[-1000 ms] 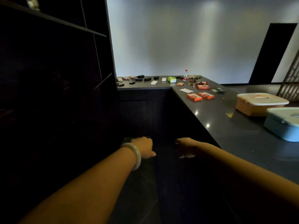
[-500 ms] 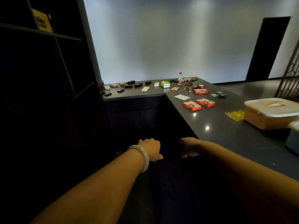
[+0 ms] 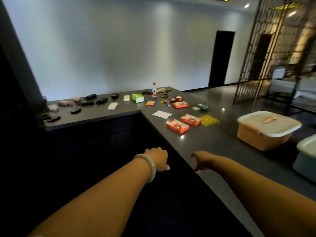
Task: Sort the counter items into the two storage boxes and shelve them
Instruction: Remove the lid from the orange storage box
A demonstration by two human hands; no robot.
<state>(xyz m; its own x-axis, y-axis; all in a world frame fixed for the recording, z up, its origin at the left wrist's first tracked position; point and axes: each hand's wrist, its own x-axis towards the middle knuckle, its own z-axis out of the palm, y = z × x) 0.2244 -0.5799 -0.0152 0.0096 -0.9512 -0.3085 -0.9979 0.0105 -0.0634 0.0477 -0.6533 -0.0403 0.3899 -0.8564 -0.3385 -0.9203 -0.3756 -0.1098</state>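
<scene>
An L-shaped dark counter [image 3: 201, 142] carries several small items: orange boxes [image 3: 177, 126], a white paper [image 3: 162, 114], a green box [image 3: 137, 98], a water bottle [image 3: 154, 90], white cases [image 3: 112, 106] and black pouches [image 3: 101, 100]. An orange storage box [image 3: 263, 130] with a white lid stands at the right, a pale blue one [image 3: 306, 159] beside it at the frame edge. My left hand [image 3: 158, 159], bracelet on the wrist, hangs loosely curled and holds nothing in front of the counter. My right hand [image 3: 201, 161] hovers by the counter's near edge, fingers down, holding nothing.
A dark shelving unit [image 3: 15, 82] fills the left side. A lattice screen [image 3: 266, 48] and a dark doorway [image 3: 221, 57] stand beyond the counter at the right. Dark floor lies below my arms.
The view has swung right and up: the shelving slid off to the left and the counter and boxes came closer. Both hands stay held out, empty.
</scene>
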